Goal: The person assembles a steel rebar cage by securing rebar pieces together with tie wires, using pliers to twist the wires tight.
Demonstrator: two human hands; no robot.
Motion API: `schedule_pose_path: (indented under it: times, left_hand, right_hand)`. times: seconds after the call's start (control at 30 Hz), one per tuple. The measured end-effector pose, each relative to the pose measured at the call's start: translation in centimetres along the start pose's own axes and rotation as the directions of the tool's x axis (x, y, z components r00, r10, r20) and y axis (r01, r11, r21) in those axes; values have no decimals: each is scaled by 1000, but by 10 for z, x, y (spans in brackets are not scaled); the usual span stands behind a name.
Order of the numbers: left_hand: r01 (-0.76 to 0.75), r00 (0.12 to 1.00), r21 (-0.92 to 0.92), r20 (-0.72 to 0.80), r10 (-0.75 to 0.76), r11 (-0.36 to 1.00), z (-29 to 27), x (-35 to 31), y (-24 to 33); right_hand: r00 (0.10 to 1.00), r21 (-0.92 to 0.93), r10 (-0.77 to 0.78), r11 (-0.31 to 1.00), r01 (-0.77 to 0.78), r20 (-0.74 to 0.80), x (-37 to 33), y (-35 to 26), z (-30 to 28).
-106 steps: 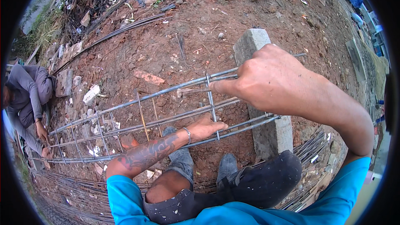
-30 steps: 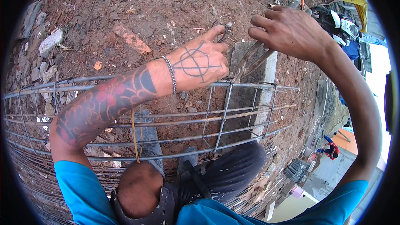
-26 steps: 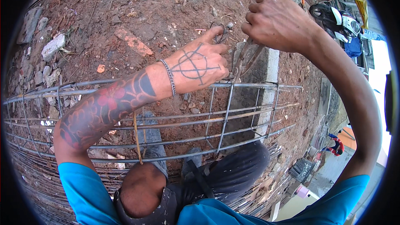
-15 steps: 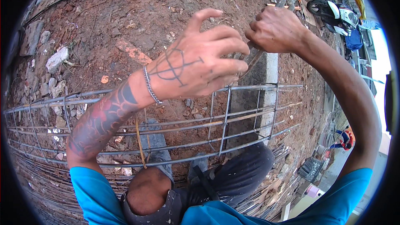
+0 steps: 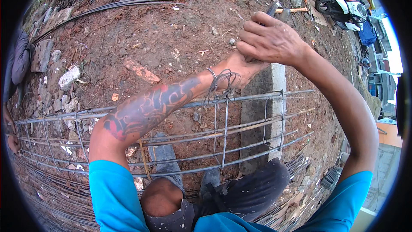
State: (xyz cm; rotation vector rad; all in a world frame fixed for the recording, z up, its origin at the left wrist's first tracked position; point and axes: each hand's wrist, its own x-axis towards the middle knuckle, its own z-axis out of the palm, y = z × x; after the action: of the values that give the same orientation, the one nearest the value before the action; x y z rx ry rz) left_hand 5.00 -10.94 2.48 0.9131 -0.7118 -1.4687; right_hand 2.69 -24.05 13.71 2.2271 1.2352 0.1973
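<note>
My right hand [image 5: 272,38] is closed around a dark hand tool [image 5: 272,9] whose end sticks out above the fist; its kind is hidden. Just below, my left hand [image 5: 246,68] meets it, with its fingers mostly covered by the right hand. Thin dark tie wire [image 5: 223,85], bunched in loops, comes out of the left hand and hangs beside the wrist bracelet. Both hands are over the far side of a long rebar cage [image 5: 223,135], which lies across in front of my knees. My left forearm passes above its upper bars.
A concrete beam [image 5: 278,103] runs under the cage's right end. Another person's hand [image 5: 13,144] is near its left end. Loose rods [image 5: 56,193] lie at lower left, rubble [image 5: 68,77] beyond the cage. A hammer [image 5: 292,10] and a motorcycle [image 5: 345,10] are at upper right.
My left hand has moved right and closed in under my right hand, and looped wire now hangs from it. The right hand has shifted slightly left and down. Another person has appeared at left.
</note>
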Motion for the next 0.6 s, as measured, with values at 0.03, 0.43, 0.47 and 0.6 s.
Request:
schedule_pose_path:
  times: [0.03, 0.43, 0.47, 0.6]
  left_hand:
    - [-94, 959, 203, -245, 143, 975, 4, -8, -1]
    - [138, 538, 678, -663, 520, 722, 33, -19, 4]
    - [71, 571, 627, -663, 484, 775, 32, -22, 8]
    - [-115, 993, -118, -8, 115, 986, 13, -39, 43]
  right_hand:
    - [1000, 0, 3, 1000, -3, -22, 3, 3, -15]
    - [-164, 852, 906, -422, -310, 389, 65, -15, 22]
    - [89, 832, 834, -550, 72, 544, 50, -12, 23]
    - [710, 416, 691, -691, 592, 137, 37, -8, 8]
